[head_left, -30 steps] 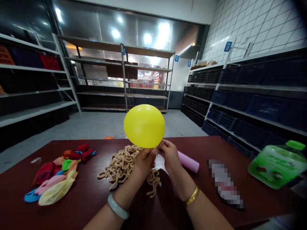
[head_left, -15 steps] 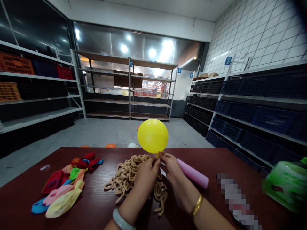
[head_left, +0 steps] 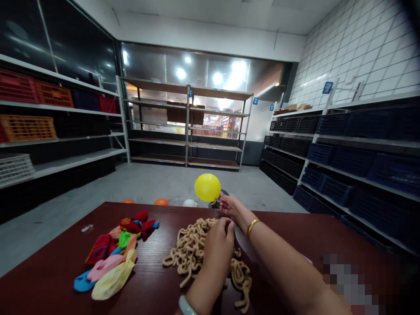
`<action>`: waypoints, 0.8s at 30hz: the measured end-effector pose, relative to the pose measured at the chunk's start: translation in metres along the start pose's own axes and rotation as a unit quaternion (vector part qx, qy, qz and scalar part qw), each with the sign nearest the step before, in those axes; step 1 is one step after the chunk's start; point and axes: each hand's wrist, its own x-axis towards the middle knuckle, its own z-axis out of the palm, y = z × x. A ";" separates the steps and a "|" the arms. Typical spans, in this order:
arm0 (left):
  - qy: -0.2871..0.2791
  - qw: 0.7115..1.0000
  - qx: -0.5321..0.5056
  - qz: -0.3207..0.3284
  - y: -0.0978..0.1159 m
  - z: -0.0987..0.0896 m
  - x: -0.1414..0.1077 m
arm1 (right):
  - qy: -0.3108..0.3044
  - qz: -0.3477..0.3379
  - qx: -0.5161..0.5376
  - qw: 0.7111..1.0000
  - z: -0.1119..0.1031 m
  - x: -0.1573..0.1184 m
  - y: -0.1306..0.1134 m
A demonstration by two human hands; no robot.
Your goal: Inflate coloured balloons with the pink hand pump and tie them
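My right hand [head_left: 231, 206] reaches forward over the far table edge, its fingertips closed at the knot of an inflated yellow balloon [head_left: 208, 187]. The balloon hangs beyond the edge, to the left of those fingers. Nearer to me, my left hand [head_left: 219, 245] is over a pile of tan fuzzy cord [head_left: 192, 247]. Its fingers are curled together; whatever is between them is hidden. Loose loops of the cord [head_left: 242, 278] lie right of the left wrist. Uninflated balloons [head_left: 110, 258] in several colours lie in a heap to the left.
Beyond the dark red table [head_left: 157, 280], orange [head_left: 161, 202] and white [head_left: 189, 203] balloons show on the floor side. A clear scrap [head_left: 87, 228] lies at far left. A blurred-out item [head_left: 351, 280] is at right. Shelves with crates [head_left: 348, 157] line the walls.
My right hand has moved forward, away from me, with the yellow balloon, which looks smaller now. My left hand stays over the cord. The view has swung left; the pink roll is mostly covered.
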 end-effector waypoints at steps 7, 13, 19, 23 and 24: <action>0.088 0.991 -0.088 0.041 0.014 -0.009 -0.010 | -0.068 -0.049 -0.183 0.980 0.030 -0.013 0.007; 0.169 0.960 -0.156 0.161 0.031 -0.035 -0.025 | -0.277 -0.107 -0.239 0.925 0.096 -0.045 0.023; 0.222 0.928 -0.180 0.238 0.036 -0.051 -0.032 | -0.410 -0.181 -0.235 0.862 0.155 -0.078 0.060; 0.216 0.932 -0.184 0.228 0.036 -0.060 -0.030 | -0.352 -0.134 -0.190 0.907 0.181 -0.089 0.078; 0.217 0.931 -0.186 0.227 0.036 -0.062 -0.030 | -0.352 -0.136 -0.190 0.906 0.185 -0.091 0.080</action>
